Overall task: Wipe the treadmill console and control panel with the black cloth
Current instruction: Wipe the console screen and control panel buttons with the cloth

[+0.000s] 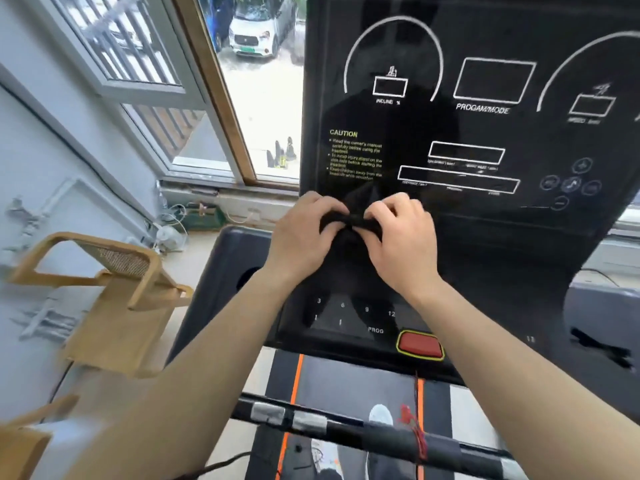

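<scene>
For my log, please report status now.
Left hand and right hand both grip bunched black cloth. Cloth held before black treadmill console. Nothing in the way.

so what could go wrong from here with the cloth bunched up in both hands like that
1. The small black cloth is pinched into a wad between the left hand and right hand, so it may wipe only a narrow strip of the glossy black treadmill console.
2. The red oval stop button with yellow rim and the numbered control panel keys sit just below the wrists; a downward wipe might press them.
</scene>
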`<act>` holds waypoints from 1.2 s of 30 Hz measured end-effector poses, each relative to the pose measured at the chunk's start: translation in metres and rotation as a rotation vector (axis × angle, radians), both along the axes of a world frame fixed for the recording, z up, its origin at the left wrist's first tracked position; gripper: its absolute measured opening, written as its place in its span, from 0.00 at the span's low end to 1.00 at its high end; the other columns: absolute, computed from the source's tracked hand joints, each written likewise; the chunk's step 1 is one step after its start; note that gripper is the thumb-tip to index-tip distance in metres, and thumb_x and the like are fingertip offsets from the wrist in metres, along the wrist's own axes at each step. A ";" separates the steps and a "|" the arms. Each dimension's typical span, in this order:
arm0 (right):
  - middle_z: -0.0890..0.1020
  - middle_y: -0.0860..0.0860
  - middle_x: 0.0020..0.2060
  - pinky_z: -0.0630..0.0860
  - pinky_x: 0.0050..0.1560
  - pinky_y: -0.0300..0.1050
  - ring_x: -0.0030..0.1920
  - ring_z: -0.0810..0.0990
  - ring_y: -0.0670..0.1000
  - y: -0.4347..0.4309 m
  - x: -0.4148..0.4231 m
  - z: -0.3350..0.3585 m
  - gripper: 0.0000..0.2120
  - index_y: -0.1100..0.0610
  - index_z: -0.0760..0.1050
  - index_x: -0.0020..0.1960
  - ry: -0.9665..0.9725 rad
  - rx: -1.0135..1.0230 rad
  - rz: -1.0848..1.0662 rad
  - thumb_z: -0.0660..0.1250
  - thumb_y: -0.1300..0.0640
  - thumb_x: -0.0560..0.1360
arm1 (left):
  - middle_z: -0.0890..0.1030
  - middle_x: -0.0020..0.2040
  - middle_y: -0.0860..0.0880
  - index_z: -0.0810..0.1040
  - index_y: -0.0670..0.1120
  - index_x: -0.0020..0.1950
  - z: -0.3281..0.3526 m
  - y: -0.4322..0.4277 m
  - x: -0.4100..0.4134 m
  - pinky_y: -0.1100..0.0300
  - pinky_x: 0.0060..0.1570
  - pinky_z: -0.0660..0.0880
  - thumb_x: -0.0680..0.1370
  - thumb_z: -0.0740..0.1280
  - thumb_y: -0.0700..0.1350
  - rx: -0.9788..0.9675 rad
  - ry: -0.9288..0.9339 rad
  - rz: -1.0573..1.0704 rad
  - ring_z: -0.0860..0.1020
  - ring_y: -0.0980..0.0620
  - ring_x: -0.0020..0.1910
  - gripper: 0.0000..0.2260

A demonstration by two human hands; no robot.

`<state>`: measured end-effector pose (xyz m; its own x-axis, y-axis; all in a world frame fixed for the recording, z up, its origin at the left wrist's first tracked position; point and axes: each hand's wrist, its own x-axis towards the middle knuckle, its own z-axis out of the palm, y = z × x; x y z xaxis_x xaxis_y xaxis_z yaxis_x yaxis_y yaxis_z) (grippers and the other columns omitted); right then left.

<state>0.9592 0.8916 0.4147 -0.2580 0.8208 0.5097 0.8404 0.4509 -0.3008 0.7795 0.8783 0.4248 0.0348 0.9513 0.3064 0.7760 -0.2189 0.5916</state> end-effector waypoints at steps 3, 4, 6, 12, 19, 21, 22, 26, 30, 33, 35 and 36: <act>0.80 0.53 0.48 0.73 0.42 0.53 0.45 0.77 0.58 -0.036 0.013 -0.018 0.06 0.56 0.80 0.49 -0.013 0.004 -0.059 0.73 0.55 0.74 | 0.78 0.55 0.52 0.82 0.51 0.59 -0.019 -0.023 0.012 0.56 0.51 0.76 0.79 0.68 0.41 0.022 0.126 -0.128 0.77 0.51 0.54 0.11; 0.81 0.53 0.49 0.73 0.42 0.53 0.46 0.78 0.58 -0.048 0.017 -0.032 0.06 0.55 0.81 0.50 -0.052 -0.018 -0.079 0.73 0.55 0.74 | 0.79 0.56 0.50 0.82 0.49 0.60 -0.033 -0.032 0.014 0.53 0.50 0.77 0.79 0.68 0.41 0.018 0.197 -0.158 0.77 0.48 0.54 0.11; 0.81 0.54 0.54 0.76 0.45 0.54 0.50 0.79 0.61 -0.069 0.021 -0.065 0.09 0.53 0.82 0.55 -0.158 -0.125 -0.096 0.72 0.55 0.75 | 0.80 0.55 0.46 0.84 0.45 0.59 -0.062 -0.050 0.013 0.47 0.46 0.80 0.78 0.69 0.39 0.004 0.352 -0.188 0.78 0.43 0.52 0.11; 0.70 0.56 0.75 0.67 0.73 0.58 0.74 0.69 0.61 -0.116 0.002 -0.109 0.23 0.55 0.72 0.73 -0.249 -0.383 0.014 0.56 0.51 0.81 | 0.80 0.43 0.49 0.86 0.47 0.49 -0.105 -0.108 -0.005 0.55 0.39 0.76 0.79 0.68 0.48 0.065 0.266 0.003 0.77 0.47 0.40 0.09; 0.59 0.54 0.80 0.58 0.78 0.56 0.80 0.56 0.56 -0.123 0.015 -0.108 0.32 0.57 0.60 0.80 -0.452 -0.440 0.301 0.52 0.40 0.81 | 0.81 0.44 0.50 0.85 0.45 0.48 -0.114 -0.121 -0.007 0.53 0.36 0.78 0.77 0.70 0.43 0.061 0.275 0.026 0.78 0.47 0.40 0.05; 0.54 0.52 0.82 0.55 0.79 0.55 0.81 0.52 0.54 -0.097 0.020 -0.103 0.34 0.55 0.57 0.81 -0.453 -0.481 0.264 0.48 0.38 0.81 | 0.82 0.45 0.49 0.84 0.44 0.49 -0.114 -0.097 0.006 0.50 0.36 0.79 0.77 0.71 0.40 0.058 0.288 0.069 0.78 0.46 0.42 0.03; 0.51 0.52 0.82 0.53 0.80 0.54 0.81 0.49 0.53 -0.087 0.023 -0.100 0.34 0.54 0.55 0.82 -0.450 -0.504 0.222 0.46 0.37 0.81 | 0.82 0.46 0.48 0.84 0.45 0.49 -0.112 -0.083 0.015 0.49 0.36 0.79 0.76 0.72 0.40 0.044 0.286 0.087 0.78 0.45 0.43 0.03; 0.47 0.53 0.82 0.48 0.80 0.53 0.82 0.45 0.53 -0.100 0.043 -0.100 0.37 0.57 0.50 0.82 -0.435 -0.566 0.127 0.47 0.35 0.81 | 0.80 0.47 0.48 0.82 0.46 0.50 -0.103 -0.066 0.049 0.50 0.40 0.79 0.75 0.71 0.41 -0.004 0.280 0.007 0.78 0.45 0.44 0.04; 0.51 0.55 0.82 0.54 0.79 0.57 0.82 0.47 0.55 -0.132 0.062 -0.100 0.40 0.60 0.55 0.81 -0.499 -0.558 0.290 0.50 0.33 0.80 | 0.80 0.48 0.49 0.81 0.47 0.52 -0.102 -0.111 0.038 0.53 0.40 0.79 0.77 0.65 0.47 -0.001 0.381 -0.197 0.78 0.47 0.45 0.08; 0.51 0.56 0.81 0.52 0.80 0.56 0.81 0.47 0.55 -0.103 0.039 -0.096 0.40 0.61 0.53 0.81 -0.544 -0.501 0.464 0.47 0.33 0.81 | 0.80 0.47 0.49 0.82 0.46 0.52 -0.107 -0.114 0.012 0.53 0.39 0.79 0.78 0.66 0.45 0.003 0.368 -0.035 0.78 0.47 0.44 0.07; 0.51 0.56 0.81 0.49 0.80 0.55 0.81 0.47 0.54 -0.067 0.017 -0.091 0.39 0.60 0.53 0.81 -0.581 -0.435 0.516 0.45 0.34 0.81 | 0.79 0.46 0.46 0.82 0.43 0.51 -0.106 -0.097 0.005 0.50 0.39 0.79 0.77 0.69 0.41 -0.034 0.335 0.146 0.79 0.44 0.43 0.05; 0.51 0.55 0.82 0.48 0.80 0.54 0.81 0.47 0.54 -0.047 0.009 -0.089 0.38 0.59 0.52 0.81 -0.621 -0.399 0.523 0.44 0.34 0.81 | 0.79 0.47 0.45 0.81 0.42 0.52 -0.104 -0.086 0.005 0.49 0.40 0.79 0.76 0.70 0.40 -0.060 0.315 0.210 0.79 0.42 0.42 0.05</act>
